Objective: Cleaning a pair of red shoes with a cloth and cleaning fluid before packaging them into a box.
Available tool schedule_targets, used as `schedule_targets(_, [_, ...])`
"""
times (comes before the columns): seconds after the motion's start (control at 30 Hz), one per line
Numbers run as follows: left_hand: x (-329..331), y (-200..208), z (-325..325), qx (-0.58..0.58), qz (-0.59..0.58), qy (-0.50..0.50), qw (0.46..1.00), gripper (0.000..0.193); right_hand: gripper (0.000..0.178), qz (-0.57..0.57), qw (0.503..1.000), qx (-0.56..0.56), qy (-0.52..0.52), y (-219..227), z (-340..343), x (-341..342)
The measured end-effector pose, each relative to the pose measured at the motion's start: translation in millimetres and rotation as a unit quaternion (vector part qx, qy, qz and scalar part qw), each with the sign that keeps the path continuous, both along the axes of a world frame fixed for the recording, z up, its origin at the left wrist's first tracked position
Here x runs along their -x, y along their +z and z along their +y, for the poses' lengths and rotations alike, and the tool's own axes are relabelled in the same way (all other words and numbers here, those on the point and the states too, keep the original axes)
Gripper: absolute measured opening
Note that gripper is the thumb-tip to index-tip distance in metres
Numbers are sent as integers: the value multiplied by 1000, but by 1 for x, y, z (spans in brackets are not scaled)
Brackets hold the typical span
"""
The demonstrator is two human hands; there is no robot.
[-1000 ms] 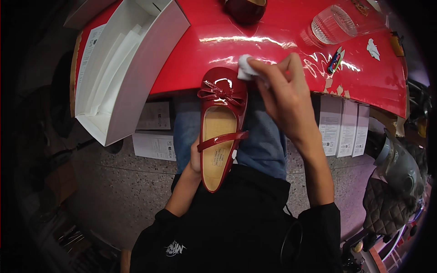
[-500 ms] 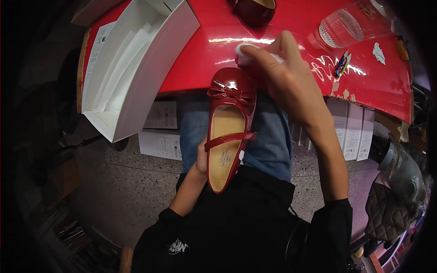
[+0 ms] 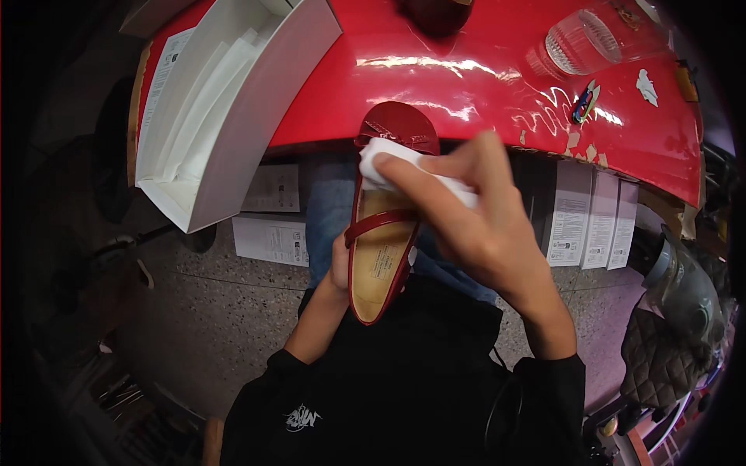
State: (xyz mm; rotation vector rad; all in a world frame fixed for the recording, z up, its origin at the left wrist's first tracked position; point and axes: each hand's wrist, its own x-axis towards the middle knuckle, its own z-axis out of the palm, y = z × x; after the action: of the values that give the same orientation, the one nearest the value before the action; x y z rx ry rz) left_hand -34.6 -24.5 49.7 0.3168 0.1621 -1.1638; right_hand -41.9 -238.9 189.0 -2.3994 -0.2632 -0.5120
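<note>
A dark red ballet-style shoe [image 3: 398, 118] with a strap, a bow and a tan insole points toe-away over my lap. My left hand [image 3: 339, 260] grips it from the left side and beneath, most of its fingers hidden under the shoe. Over the shoe's opening, just behind the bow, my right hand [image 3: 458, 198] pinches a folded white cloth [image 3: 377, 159]. The cloth covers part of the bow and the front of the insole. A second dark red shoe [image 3: 437, 17] lies on the table at the top edge, partly cut off.
An open white shoebox [image 3: 260, 101] with tissue paper stands on the red table [image 3: 326, 101] at left. To the right are a clear ribbed cup [image 3: 583, 43], small thread snips [image 3: 585, 102] and a white scrap [image 3: 646, 88]. White boxes [image 3: 575, 217] stand below the table.
My right hand has brought the cloth from beyond the toe back and down over the shoe's opening. The shoe has shifted slightly away from me.
</note>
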Motion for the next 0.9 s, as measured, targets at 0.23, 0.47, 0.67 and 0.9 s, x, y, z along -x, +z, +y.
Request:
schedule_targets(0.23, [0,7,-5,6,72,10,997,76,51,23,998,50,-29,-13,-23,20])
schedule_targets(0.47, [-3,7,4,106,147,-5,983,85,49,13,999,-26,-27,-31,-15,13])
schedule_targets(0.67, [-7,10,-9,263,136,14,955,94,50,21,986,-136,-99,-8,-6,49])
schedule_targets(0.9, [-21,46,-19,181,82,-4,980,74,46,-81,981,-81,-158,-44,-6,-7])
